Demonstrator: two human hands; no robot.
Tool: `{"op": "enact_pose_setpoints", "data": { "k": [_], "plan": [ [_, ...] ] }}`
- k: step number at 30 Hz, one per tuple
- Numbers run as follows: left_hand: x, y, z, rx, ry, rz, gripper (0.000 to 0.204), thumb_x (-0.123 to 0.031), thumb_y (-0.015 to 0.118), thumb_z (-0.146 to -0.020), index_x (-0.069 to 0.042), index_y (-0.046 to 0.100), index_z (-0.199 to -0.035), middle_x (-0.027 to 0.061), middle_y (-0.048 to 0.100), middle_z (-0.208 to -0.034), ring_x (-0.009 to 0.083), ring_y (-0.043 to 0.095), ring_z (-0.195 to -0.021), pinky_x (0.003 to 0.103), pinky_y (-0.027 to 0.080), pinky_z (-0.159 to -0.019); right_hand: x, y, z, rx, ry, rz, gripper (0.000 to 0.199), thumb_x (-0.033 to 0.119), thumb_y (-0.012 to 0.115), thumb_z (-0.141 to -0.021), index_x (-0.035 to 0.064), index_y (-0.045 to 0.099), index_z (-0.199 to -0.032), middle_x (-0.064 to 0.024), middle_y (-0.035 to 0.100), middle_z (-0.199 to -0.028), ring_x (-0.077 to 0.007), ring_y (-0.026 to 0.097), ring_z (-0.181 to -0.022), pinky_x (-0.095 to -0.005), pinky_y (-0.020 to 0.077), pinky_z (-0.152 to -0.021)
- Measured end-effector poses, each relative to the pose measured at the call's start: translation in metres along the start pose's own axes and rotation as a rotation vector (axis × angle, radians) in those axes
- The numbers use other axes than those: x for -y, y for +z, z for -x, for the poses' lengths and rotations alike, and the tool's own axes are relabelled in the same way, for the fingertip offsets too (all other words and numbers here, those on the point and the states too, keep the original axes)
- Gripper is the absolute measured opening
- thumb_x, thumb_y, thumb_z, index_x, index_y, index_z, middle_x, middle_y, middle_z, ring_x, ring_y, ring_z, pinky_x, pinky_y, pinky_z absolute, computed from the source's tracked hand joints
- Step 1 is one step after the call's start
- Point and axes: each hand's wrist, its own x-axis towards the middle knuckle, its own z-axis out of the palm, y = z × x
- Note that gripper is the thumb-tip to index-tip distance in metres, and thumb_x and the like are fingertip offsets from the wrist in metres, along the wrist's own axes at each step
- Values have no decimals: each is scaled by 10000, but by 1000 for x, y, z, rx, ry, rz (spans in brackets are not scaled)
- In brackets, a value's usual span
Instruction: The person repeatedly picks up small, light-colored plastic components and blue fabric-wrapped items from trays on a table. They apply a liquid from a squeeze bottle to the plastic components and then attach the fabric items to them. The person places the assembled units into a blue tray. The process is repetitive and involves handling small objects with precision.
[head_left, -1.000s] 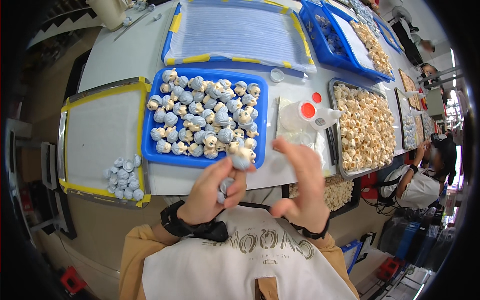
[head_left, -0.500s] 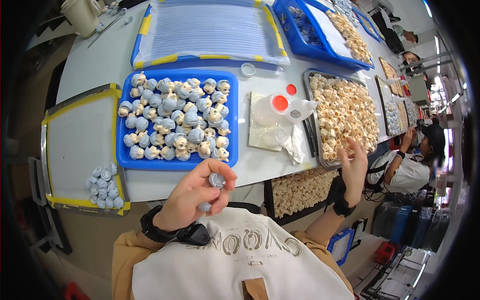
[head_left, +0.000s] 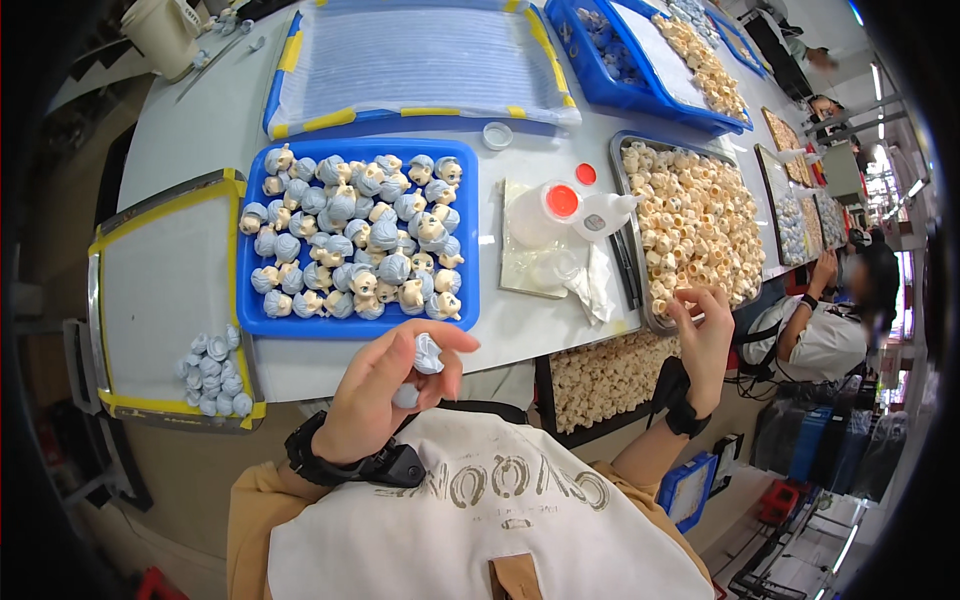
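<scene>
My left hand, palm up, curls round small light-blue doll hair pieces; one hair piece shows by the fingers and another lies lower in the palm. At the near edge of a metal tray heaped with hollow beige doll face pieces, my right hand has its thumb and fingers drawn into a pinch. What sits between those fingertips is too small to make out. A blue tray of blue-haired doll heads stands beyond my left hand.
Loose hair pieces lie on a yellow-taped frame at left. Between the trays are a red-capped bottle, a squeeze bottle and a crumpled tissue. A lined tray is behind. A co-worker sits at right.
My right hand has lowered to the metal tray's near edge, its spread fingers closing into a pinch. In my left hand, the upper hair piece has turned and the fingers have loosened slightly.
</scene>
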Motion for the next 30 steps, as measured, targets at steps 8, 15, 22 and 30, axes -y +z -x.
{"op": "enact_pose_setpoints", "data": {
  "k": [8, 15, 22, 30],
  "plan": [
    [0, 2, 0, 9, 71, 80, 404, -253, 452, -937, 21, 403, -1229, 31, 510, -889, 64, 408, -664, 179, 344, -587, -2, 6, -1, -94, 3, -13, 69, 43, 616, -785, -5, 607, -833, -96, 560, -823, -196, 549, -664, -287, 435, -575],
    [5, -7, 3, 6, 74, 83, 350, -245, 531, -900, -8, 432, -1137, 79, 561, -959, 49, 397, -654, 164, 332, -566, 7, 7, 4, -65, 16, -95, 238, 9, 633, -757, 25, 622, -994, -79, 536, -920, -150, 536, -677, -257, 444, -570],
    [8, -2, -2, -179, 150, 121, 366, -333, 500, -907, -37, 428, -1110, 101, 516, -933, 88, 412, -655, 201, 353, -581, 0, 4, 6, -4, -8, -76, 236, -38, 646, -705, 21, 620, -932, -81, 517, -930, -159, 537, -683, -278, 465, -571],
    [-3, 2, 3, -78, 36, 386, 303, -289, 455, -936, -69, 407, -1139, 81, 520, -910, 65, 435, -616, 163, 305, -447, 25, 0, 8, -119, -4, -221, 227, 11, 607, -780, -4, 584, -1006, -69, 521, -904, -122, 513, -686, -220, 413, -570]
  ]
}}
